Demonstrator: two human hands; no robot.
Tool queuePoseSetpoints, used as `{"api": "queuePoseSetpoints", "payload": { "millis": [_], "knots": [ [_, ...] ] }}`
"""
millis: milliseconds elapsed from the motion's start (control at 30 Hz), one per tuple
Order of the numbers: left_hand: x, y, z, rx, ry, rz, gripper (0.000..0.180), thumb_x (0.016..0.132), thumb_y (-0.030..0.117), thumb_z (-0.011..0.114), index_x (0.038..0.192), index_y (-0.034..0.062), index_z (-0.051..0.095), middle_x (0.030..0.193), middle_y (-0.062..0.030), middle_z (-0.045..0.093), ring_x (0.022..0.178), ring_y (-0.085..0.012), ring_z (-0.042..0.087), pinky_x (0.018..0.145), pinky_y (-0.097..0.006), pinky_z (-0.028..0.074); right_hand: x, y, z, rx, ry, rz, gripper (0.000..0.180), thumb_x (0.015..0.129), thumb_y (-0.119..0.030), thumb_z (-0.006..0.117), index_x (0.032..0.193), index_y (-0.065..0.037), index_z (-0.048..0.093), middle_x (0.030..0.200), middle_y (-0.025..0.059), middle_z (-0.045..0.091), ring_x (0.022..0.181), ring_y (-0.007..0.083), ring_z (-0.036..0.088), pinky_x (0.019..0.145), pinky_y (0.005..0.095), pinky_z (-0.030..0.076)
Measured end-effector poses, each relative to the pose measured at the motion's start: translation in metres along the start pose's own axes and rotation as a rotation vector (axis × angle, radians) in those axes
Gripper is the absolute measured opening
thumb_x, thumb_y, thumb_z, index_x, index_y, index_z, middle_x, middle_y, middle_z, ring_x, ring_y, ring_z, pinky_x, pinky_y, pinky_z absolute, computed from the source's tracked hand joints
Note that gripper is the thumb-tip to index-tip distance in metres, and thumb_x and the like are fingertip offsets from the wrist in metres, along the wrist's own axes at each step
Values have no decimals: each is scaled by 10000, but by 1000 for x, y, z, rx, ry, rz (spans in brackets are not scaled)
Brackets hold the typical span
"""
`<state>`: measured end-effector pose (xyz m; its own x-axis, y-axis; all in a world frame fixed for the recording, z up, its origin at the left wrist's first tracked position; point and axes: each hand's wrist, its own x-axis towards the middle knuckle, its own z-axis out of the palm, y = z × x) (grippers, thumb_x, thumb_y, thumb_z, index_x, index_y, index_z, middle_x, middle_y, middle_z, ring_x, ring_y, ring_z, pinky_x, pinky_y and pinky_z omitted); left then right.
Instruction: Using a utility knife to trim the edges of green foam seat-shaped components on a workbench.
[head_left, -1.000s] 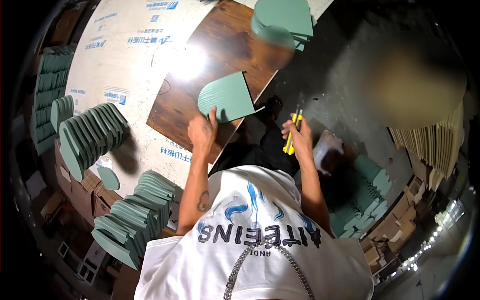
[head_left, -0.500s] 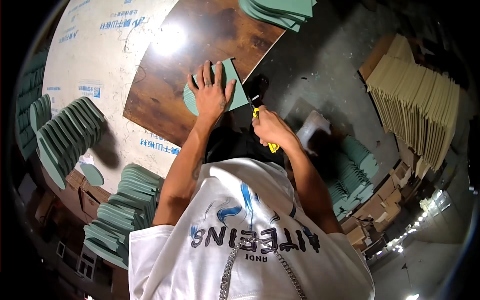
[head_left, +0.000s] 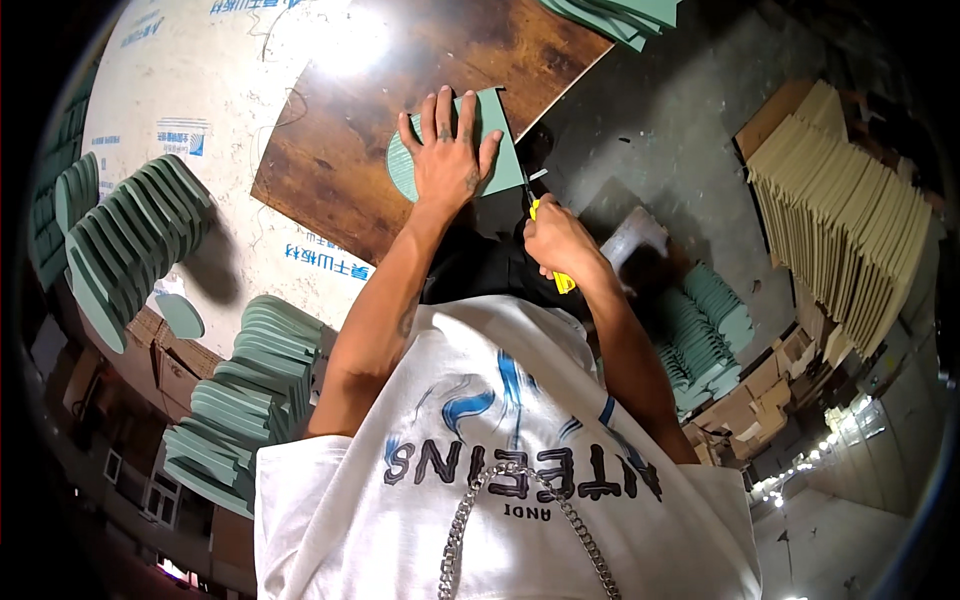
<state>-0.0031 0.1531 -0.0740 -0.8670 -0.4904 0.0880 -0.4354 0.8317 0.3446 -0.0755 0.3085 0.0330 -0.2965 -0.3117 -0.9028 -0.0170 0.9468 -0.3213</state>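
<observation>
A pale green board piece point(head_left: 508, 165), rounded on its left side and straight on its right, lies on a dark brown wood-grain panel point(head_left: 340, 165). My left hand point(head_left: 447, 160) presses flat on it with fingers spread. In my right hand point(head_left: 562, 240), closed around the handle, is a yellow utility knife point(head_left: 565, 284). Its blade end is at the piece's lower right edge, by the panel's edge. Whether the blade touches the board is too small to tell. A small pale strip point(head_left: 540, 174) shows beside the blade.
The panel lies on a white printed board point(head_left: 235, 130). Stacks of green rounded pieces stand at left point(head_left: 140, 230), lower left point(head_left: 250, 400) and right point(head_left: 705, 330); more green sheets point(head_left: 620, 15) lie at the far edge. A tall stack of tan boards point(head_left: 840, 210) stands right.
The whole view has shifted, so panel, piece and hands appear farther up and right. My left hand stays on the piece; the knife stays by its right edge, slightly nearer me.
</observation>
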Motion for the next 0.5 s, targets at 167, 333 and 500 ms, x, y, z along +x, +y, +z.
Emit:
{"api": "queuePoseSetpoints", "payload": {
  "millis": [167,333,500],
  "knots": [
    [-1,-2,5,18,8,19,592,1002,487,512,1462,115,489,1513,-179,434,1412,-364,363,1166,-633,127,28,9,14,-39,-22,47,246,901,-38,480,1057,151,505,744,281,677,525,328,683,502,418,561],
    [2,4,2,5,34,25,584,990,471,545,1451,114,507,1507,-186,444,1412,-362,368,1164,-642,139,123,130,80,25,376,-29,369,909,-133,596,1200,84,531,916,254,724,662,345,732,600,404,581],
    [2,0,-4,-11,74,34,575,964,428,580,1429,95,513,1482,-198,453,1386,-376,383,1144,-646,169,67,69,52,1259,210,-371,476,958,-153,713,1382,-16,548,1041,79,665,842,173,701,700,289,557]
  ]
}}
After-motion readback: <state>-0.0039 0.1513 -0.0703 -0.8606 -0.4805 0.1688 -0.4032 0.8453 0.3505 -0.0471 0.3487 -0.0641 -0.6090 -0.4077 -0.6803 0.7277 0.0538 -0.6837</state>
